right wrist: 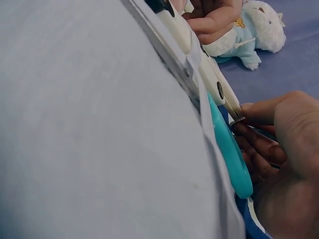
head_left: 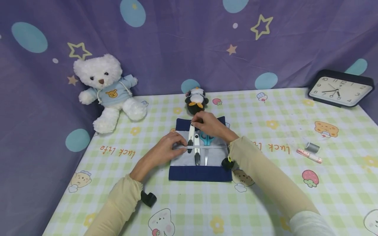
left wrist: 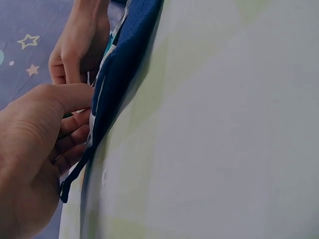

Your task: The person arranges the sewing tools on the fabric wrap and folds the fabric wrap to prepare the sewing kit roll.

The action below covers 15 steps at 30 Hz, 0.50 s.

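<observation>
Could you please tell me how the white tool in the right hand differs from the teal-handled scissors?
The white tool has a slim white-and-black body; the scissors have looped teal handles. The right hand pinches the white tool's end, while the scissors lie ungripped. Both lie under the pale strap across the open fabric case.

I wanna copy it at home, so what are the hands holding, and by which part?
The right hand pinches the white tool farther from the scissors, by its pale end. Whether the left hand grips the strap, I can't tell.
</observation>
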Each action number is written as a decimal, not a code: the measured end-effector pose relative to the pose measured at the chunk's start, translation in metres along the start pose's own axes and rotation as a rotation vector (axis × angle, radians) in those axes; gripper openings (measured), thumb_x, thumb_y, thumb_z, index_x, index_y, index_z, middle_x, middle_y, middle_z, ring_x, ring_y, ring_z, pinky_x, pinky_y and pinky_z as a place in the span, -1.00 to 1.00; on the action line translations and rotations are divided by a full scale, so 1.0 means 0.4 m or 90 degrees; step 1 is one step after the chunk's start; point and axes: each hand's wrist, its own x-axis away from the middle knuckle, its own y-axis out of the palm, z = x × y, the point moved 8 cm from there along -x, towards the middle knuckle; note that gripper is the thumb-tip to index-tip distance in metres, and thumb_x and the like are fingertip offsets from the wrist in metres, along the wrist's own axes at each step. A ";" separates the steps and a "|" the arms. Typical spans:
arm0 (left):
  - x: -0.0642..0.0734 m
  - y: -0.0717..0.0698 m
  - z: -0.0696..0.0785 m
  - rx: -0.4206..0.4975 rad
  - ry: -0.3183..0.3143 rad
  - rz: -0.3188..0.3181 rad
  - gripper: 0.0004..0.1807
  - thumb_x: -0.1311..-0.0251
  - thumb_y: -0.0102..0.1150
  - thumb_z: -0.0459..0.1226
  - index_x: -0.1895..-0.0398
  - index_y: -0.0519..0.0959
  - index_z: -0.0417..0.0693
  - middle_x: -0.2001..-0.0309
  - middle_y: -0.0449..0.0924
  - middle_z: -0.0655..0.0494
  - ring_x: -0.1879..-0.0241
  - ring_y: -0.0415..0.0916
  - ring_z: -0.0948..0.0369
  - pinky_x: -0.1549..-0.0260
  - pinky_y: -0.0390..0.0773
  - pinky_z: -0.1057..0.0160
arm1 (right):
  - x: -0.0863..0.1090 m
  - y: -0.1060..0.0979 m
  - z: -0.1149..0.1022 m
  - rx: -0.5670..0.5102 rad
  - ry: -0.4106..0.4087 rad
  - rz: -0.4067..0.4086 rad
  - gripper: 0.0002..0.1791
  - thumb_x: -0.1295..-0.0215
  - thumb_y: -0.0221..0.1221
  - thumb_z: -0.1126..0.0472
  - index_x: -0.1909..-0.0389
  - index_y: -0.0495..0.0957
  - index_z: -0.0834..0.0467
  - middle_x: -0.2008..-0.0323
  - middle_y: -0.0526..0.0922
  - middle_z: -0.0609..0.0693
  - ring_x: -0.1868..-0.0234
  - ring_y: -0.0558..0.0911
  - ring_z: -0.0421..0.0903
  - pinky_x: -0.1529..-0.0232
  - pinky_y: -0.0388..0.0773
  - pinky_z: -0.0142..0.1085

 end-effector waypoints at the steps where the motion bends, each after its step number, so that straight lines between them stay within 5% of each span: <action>1: 0.000 0.000 0.000 0.000 -0.001 0.000 -0.91 -0.31 0.40 -0.32 0.16 0.69 -0.03 0.13 0.58 0.17 0.11 0.53 0.22 0.04 0.56 0.13 | 0.000 0.001 0.000 -0.001 -0.002 -0.001 -0.81 -0.58 0.13 0.27 -0.03 0.63 0.25 0.05 0.61 0.09 0.12 0.62 -0.04 0.10 0.59 -0.18; 15: 0.000 -0.003 0.006 -0.004 0.001 -0.006 -0.90 -0.32 0.39 -0.32 0.15 0.69 -0.04 0.11 0.57 0.16 0.10 0.52 0.21 0.04 0.55 0.12 | 0.002 0.015 -0.014 0.020 -0.047 -0.019 -0.84 -0.55 0.16 0.30 0.02 0.63 0.28 0.12 0.64 0.10 0.14 0.63 -0.04 0.07 0.59 -0.19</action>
